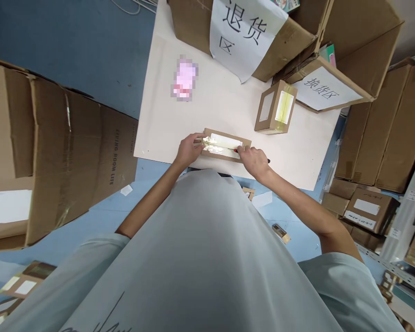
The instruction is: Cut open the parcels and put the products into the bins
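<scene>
In front of me a small flat cardboard box (223, 144) lies on the white table, with a pale label and shiny clear tape along its top. My left hand (191, 148) grips the box's left end, fingers over its edge. Wrapped round a red-and-black utility knife (235, 150), my right hand (254, 161) rests at the right part of the box. The knife's front end is at the taped label; the rest is mostly hidden in the fist, with a black end showing behind it.
A taller taped carton (276, 108) stands to the right on the white table (166, 124). Large open boxes with paper signs (247, 34) line the back. A blurred pink item (185, 78) lies at the left. Big cartons (79, 152) flank the left; shelves (397, 226) stand right.
</scene>
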`<action>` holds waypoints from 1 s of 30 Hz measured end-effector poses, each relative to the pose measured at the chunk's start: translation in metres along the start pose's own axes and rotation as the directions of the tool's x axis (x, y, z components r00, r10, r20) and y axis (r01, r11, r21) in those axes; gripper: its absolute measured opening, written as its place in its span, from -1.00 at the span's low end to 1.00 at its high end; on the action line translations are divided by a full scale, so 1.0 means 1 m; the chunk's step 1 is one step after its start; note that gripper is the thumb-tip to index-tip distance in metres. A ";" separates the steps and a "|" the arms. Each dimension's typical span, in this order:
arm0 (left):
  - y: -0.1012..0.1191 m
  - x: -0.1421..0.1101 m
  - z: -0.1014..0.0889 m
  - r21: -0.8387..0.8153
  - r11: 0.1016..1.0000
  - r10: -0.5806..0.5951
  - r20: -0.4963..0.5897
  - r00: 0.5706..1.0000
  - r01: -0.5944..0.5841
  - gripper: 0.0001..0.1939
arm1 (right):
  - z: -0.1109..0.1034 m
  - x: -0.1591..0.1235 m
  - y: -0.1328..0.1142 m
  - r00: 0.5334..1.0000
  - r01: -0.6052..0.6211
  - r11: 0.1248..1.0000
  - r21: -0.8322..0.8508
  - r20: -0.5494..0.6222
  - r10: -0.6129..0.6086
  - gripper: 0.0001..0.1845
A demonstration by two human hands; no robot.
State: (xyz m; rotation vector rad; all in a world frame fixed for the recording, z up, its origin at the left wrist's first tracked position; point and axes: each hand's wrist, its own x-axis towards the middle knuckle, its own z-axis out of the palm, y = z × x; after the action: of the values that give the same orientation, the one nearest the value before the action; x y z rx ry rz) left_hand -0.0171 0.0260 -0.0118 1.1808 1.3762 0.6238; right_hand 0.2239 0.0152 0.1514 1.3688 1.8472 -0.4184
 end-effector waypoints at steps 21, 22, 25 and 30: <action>-0.007 0.000 0.006 -0.101 0.995 0.013 -0.028 1.000 -0.016 -0.58 | 0.002 0.045 -0.041 0.959 0.234 0.971 0.036 -0.173 -0.225 -0.41; -0.007 0.000 0.006 -0.101 0.995 0.013 -0.032 0.999 -0.016 -0.57 | 0.000 0.045 -0.042 0.960 0.233 0.972 0.032 -0.169 -0.225 -0.42; -0.007 0.000 0.006 -0.086 0.996 0.007 -0.042 0.999 -0.010 -0.57 | -0.004 0.044 -0.044 0.961 0.234 0.972 0.032 -0.158 -0.226 -0.44; -0.008 0.001 0.007 -0.067 0.998 0.001 -0.037 0.999 -0.003 -0.58 | -0.007 0.041 -0.045 0.966 0.226 0.973 0.047 -0.142 -0.218 -0.48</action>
State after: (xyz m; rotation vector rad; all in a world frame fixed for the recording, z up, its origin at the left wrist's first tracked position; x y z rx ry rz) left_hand -0.0130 0.0218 -0.0208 1.1225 1.3749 0.6907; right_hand 0.1757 0.0306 0.1172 1.2615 2.1269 -0.5121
